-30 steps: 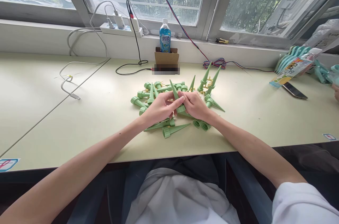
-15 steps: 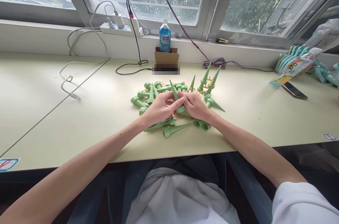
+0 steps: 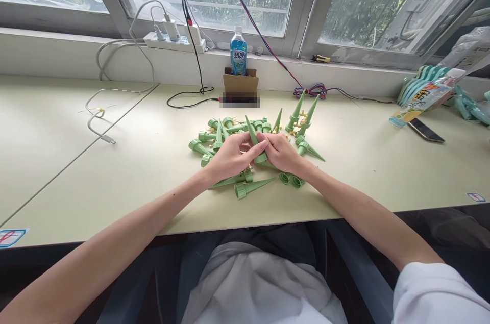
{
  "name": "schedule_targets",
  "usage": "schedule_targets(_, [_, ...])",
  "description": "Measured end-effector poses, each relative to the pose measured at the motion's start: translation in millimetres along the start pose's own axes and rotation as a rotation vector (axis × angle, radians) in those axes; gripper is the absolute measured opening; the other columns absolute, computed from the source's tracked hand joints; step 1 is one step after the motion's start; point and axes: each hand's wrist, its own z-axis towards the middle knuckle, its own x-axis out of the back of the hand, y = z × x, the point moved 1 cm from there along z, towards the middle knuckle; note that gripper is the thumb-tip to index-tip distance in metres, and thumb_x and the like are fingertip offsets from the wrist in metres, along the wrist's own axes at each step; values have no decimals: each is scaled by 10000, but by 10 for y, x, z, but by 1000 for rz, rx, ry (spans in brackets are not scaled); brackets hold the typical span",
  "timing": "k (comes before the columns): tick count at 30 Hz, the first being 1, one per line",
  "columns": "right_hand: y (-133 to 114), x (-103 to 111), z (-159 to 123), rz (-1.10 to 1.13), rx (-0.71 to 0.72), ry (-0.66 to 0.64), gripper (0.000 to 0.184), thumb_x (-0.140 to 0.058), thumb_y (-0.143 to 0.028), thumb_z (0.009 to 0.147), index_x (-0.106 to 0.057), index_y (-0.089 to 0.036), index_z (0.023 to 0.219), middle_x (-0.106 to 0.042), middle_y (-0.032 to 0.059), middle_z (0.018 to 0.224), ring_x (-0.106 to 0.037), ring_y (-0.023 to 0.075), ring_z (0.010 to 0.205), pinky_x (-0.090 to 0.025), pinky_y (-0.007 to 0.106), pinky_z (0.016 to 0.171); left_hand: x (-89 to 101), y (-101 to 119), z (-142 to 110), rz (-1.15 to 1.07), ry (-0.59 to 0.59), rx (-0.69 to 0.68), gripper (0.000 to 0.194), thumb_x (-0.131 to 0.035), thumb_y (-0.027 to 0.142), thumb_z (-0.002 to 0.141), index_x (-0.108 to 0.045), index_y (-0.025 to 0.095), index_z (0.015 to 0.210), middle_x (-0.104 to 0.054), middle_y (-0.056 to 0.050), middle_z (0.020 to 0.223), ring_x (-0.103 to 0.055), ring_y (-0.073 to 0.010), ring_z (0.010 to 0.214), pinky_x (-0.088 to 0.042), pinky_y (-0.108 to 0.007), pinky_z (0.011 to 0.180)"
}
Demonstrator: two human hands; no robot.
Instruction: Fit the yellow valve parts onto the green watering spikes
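Between my two hands is a green plastic watering spike [image 3: 251, 131], its pointed end up and tilted left, its ribbed cap end low. My left hand [image 3: 236, 154] closes on it from the left, thumb across its side. My right hand [image 3: 282, 150] grips it from the right, fingers curled. Several more green spikes lie about and under my hands, among them one loose spike [image 3: 252, 188] in front, pointing right. Two spikes with yellow valves [image 3: 302, 116] stand upright behind my right hand. Two open green caps [image 3: 291, 180] lie below my right wrist.
A blue-labelled bottle [image 3: 238, 53] stands in a small cardboard box [image 3: 241, 82] at the back. A black cable and a coiled red-blue wire [image 3: 311, 91] run nearby. To the right are a tilted drink bottle [image 3: 424, 100] and a phone [image 3: 426, 130]; a white cable [image 3: 100, 125] lies left.
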Motion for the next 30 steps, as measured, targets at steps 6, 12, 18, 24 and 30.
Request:
schedule_targets(6, [1,-4,0,-4,-2,-1,586,-338,-614,1020,-461,-184,640,-534,-16,534,-472,98,521,-358,227,520,-3,-5,4,13,5,0,398,-628,552,884,-652,161,954,-611,-18,739,-626,-134,578,-493,-224,452])
schedule_targets(12, [-13,4,-2,5,5,-5,569,-342,-605,1023,-446,-191,646,-527,-18,532,-488,103,528,-359,230,522,0,12,-3,14,9,-3,386,-629,548,885,-658,169,953,-610,-14,697,-625,-142,571,-494,-232,456])
schedule_targets(18, [-10,8,2,-12,8,3,585,-331,-617,1020,-438,-191,635,-515,-21,522,-449,96,513,-346,231,516,-7,27,-5,22,26,-16,381,-629,550,881,-653,173,926,-620,-18,681,-622,-148,559,-483,-240,455])
schedule_targets(24, [4,3,-4,5,33,-2,559,-346,-574,1035,-430,-192,635,-477,-35,492,-466,95,509,-353,224,529,-5,43,-13,50,39,-14,394,-623,566,882,-621,172,873,-613,-12,665,-611,-143,550,-475,-240,458])
schedule_targets(30, [-1,1,-1,-5,11,-3,575,-335,-607,1024,-439,-196,636,-452,-34,467,-499,112,525,-358,229,524,-12,43,-13,53,42,-13,402,-617,570,884,-606,169,861,-624,-16,696,-617,-140,563,-484,-241,471])
